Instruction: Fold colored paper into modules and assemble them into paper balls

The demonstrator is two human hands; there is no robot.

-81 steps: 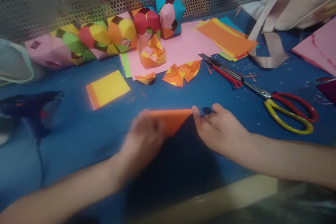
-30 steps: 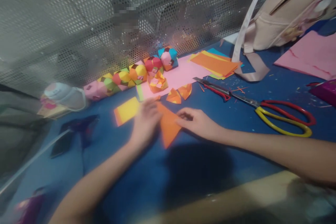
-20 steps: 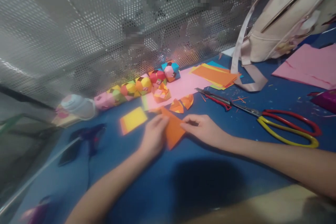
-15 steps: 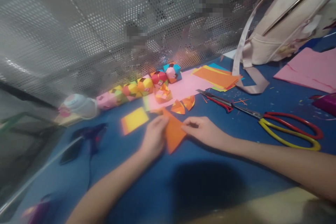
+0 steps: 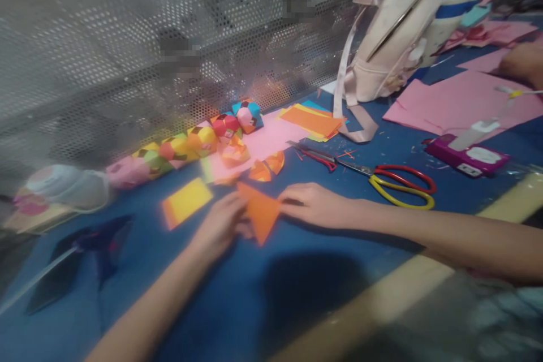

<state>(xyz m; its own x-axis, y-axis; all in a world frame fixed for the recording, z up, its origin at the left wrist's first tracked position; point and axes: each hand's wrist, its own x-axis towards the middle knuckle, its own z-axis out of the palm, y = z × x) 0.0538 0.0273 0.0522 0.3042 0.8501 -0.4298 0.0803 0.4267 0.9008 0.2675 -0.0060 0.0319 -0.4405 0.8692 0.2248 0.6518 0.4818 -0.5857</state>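
An orange sheet of paper [image 5: 262,212], folded to a triangle, is held just above the blue table between my two hands. My left hand [image 5: 227,216] grips its left edge, fingers partly behind the paper. At the right corner my right hand [image 5: 307,203] pinches it between thumb and fingers. Yellow paper squares [image 5: 189,202] with an orange edge lie left of my left hand. Beyond the triangle sit small folded orange pieces [image 5: 260,170] and an orange-yellow folded piece [image 5: 234,151] on pink paper [image 5: 275,138].
A row of colourful paper balls [image 5: 201,141] runs along the perforated metal panel [image 5: 127,90]. Scissors [image 5: 403,186] with red and yellow handles lie right, near orange sheets [image 5: 314,119], a bag [image 5: 382,51] and a purple box [image 5: 464,155]. A glue gun [image 5: 99,240] rests left. Another person's hand [image 5: 524,65] shows far right.
The view has swung to the right, so things appear further left; the purple box and another person's hand have come into view. Both my hands still hold the orange paper.
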